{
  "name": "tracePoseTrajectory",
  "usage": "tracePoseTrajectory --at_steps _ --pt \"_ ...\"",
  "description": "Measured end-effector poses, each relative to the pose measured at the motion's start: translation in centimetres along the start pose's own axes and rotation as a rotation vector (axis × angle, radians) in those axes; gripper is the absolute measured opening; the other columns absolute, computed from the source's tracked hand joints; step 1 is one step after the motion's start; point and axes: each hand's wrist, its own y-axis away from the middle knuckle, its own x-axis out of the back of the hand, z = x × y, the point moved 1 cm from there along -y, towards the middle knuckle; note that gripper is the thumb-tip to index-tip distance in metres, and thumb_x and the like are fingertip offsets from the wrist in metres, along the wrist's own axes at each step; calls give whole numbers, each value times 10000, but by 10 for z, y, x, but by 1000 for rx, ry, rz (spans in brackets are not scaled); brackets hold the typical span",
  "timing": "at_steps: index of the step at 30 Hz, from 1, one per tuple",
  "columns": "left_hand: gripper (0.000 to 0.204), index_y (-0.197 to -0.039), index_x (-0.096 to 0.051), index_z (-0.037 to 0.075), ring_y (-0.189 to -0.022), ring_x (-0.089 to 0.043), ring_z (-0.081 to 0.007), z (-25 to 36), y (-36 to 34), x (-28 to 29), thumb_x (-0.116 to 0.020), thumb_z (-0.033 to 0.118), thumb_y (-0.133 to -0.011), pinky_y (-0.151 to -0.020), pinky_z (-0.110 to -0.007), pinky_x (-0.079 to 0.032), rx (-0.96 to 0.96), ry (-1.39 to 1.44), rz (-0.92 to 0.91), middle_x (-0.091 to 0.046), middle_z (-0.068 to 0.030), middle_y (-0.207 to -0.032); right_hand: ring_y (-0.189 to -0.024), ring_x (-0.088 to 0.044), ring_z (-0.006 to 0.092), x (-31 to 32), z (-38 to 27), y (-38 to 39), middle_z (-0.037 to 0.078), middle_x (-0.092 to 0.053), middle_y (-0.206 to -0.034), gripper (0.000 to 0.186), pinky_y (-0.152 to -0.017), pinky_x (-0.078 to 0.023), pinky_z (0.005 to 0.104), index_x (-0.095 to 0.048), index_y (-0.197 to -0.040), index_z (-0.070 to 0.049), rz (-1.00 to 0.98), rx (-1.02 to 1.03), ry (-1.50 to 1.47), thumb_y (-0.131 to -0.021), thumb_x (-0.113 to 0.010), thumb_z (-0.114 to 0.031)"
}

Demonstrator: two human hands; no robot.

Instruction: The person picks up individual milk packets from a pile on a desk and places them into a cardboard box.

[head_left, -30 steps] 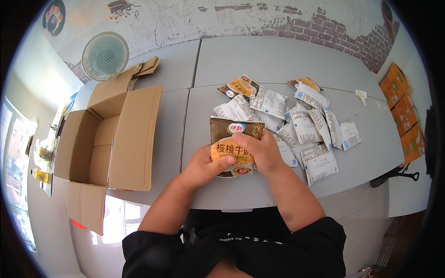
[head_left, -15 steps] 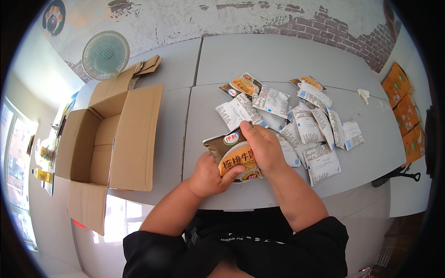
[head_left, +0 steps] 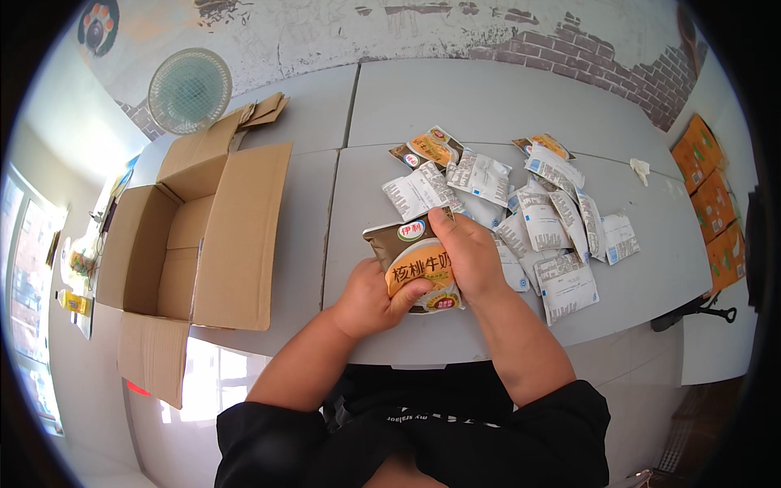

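Observation:
Between both hands is a brown and orange milk pouch (head_left: 421, 262), held above the table's near edge with its printed front facing up. My left hand (head_left: 374, 297) grips the lower left side, thumb lying across the front. On the other side, my right hand (head_left: 468, 259) clasps the right edge, its thumb near the top corner; the fingers beneath are hidden. Just beyond and to the right lies a loose heap of similar pouches (head_left: 543, 224), most with their white and grey backs up. One pouch (head_left: 435, 146) at the far side shows its brown and orange front.
An open, upright cardboard box (head_left: 236, 244) stands at the left with its flaps spread. Folded cardboard (head_left: 264, 110) and a round fan (head_left: 189, 91) are behind it. A crumpled tissue (head_left: 640, 169) lies far right on the grey table (head_left: 488, 98). Orange boxes (head_left: 712, 199) are stacked beyond the right edge.
The held pouch has turned slightly more upright and flatter toward me, and more of its front shows. Both hands keep their hold. The view has shifted slightly.

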Motion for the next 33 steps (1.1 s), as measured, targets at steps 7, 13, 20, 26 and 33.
tracePoseTrajectory --at_steps 7,13,20,26,33 --pt "439 -1200 -552 -7 -946 -601 -134 -18 -5 4 -646 328 -933 -818 -307 -515 316 393 24 -651 -72 -1052 -747 -564 96 -4 -3 2 38 -637 -845 312 -662 -464 266 -635 -950 2 101 417 246 -999 -515 -282" --pt "401 -1229 -519 -7 -978 -585 -126 -7 -9 4 -607 280 -965 -852 -305 -501 333 652 125 -623 -52 -1107 -750 -578 101 -10 0 6 40 -635 -842 207 -665 -471 274 -621 -929 2 53 507 375 -940 -616 -204" --pt "295 -1150 -583 -5 -941 -621 -185 -5 -5 3 -623 205 -947 -829 -317 -500 198 263 163 -646 -101 -1056 -711 -557 65 -8 1 3 20 -628 -799 208 -623 -466 236 -603 -844 -12 -38 204 245 -876 -703 -191" --pt "297 -1163 -563 -17 -933 -604 -151 5 -5 0 -584 210 -972 -825 -292 -493 88 109 163 -636 -78 -1048 -689 -542 59 -15 -6 11 15 -614 -772 232 -619 -459 230 -612 -805 -11 42 170 148 -898 -678 -214" --pt "323 -1200 -535 -10 -915 -596 -99 0 -9 -6 -511 251 -1012 -796 -259 -511 385 664 322 -623 -48 -1059 -745 -545 77 -4 12 -7 9 -615 -810 264 -655 -464 245 -632 -902 -17 181 307 141 -958 -601 -273"
